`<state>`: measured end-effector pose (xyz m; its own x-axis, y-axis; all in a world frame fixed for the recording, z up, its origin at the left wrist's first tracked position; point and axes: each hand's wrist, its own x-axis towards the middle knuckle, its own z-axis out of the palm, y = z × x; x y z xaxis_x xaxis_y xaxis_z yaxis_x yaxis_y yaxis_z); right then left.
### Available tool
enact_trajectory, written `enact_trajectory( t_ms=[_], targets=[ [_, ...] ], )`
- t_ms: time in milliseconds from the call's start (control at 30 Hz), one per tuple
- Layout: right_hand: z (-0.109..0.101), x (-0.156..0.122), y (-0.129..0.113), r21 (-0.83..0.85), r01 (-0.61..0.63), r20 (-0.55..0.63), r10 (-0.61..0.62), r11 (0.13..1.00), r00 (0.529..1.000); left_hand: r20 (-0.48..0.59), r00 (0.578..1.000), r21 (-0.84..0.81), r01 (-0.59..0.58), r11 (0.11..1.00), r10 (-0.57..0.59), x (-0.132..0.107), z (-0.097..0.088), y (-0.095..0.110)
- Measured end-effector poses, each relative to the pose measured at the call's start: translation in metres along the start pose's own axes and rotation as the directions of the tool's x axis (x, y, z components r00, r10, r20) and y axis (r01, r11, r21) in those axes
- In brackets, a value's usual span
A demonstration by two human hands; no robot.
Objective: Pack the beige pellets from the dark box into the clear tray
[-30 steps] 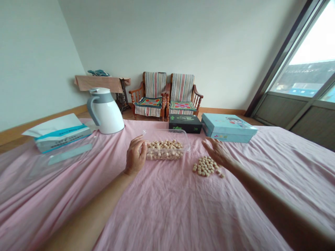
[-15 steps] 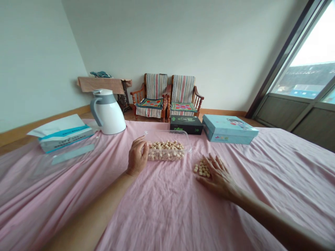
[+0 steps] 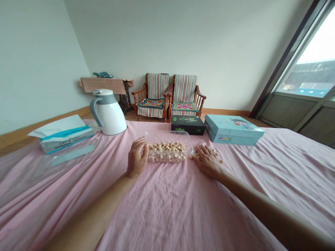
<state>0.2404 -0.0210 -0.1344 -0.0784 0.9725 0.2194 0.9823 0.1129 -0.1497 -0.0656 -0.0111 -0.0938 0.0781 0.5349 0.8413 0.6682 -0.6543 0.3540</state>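
Observation:
A clear plastic tray (image 3: 188, 144) full of small tan pellets stands on the pink cloth (image 3: 170, 209). My left hand (image 3: 136, 158) is curled against the tray's left end and holds it. My right hand (image 3: 208, 161) lies flat, fingers spread, over a loose heap of the same pellets (image 3: 194, 157) just right of the tray. Most of that heap is hidden under the hand; a few pellets show at its edges.
Behind the tray lie a black box (image 3: 187, 124) and a light blue box (image 3: 232, 129). A white jug (image 3: 108, 111) and a tissue pack (image 3: 61, 133) stand at the left. Two wooden chairs (image 3: 169, 97) are against the far wall.
My right hand came down flat on the loose pellets and slid them left and away, up beside the tray. The left hand stayed on the tray.

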Motion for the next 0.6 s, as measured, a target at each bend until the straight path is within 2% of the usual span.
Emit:
enact_trajectory(
  t_ms=[133, 300, 433, 600],
  targets=[
    [-0.001, 0.016, 0.002, 0.049, 0.007, -0.061, -0.004, 0.999, 0.998, 0.008, 1.000, 0.003, 0.007, 1.000, -0.007, 0.000, 0.000, 0.000],
    [-0.014, 0.032, 0.031, 0.092, -0.177, -0.208, 0.192, 0.980, 0.959, 0.007, 1.000, -0.001, -0.001, 1.000, 0.001, 0.000, -0.001, 0.000],
    [-0.011, 0.034, 0.059, 0.047, -0.181, -0.146, 0.186, 0.982, 0.972, -0.001, 1.000, 0.001, -0.014, 1.000, 0.014, 0.000, -0.001, 0.000],
    [-0.001, 0.036, 0.069, 0.064, -0.164, -0.150, 0.172, 0.984, 0.974, 0.006, 1.000, 0.001, -0.015, 1.000, 0.015, -0.001, 0.000, -0.001]
  ],
)
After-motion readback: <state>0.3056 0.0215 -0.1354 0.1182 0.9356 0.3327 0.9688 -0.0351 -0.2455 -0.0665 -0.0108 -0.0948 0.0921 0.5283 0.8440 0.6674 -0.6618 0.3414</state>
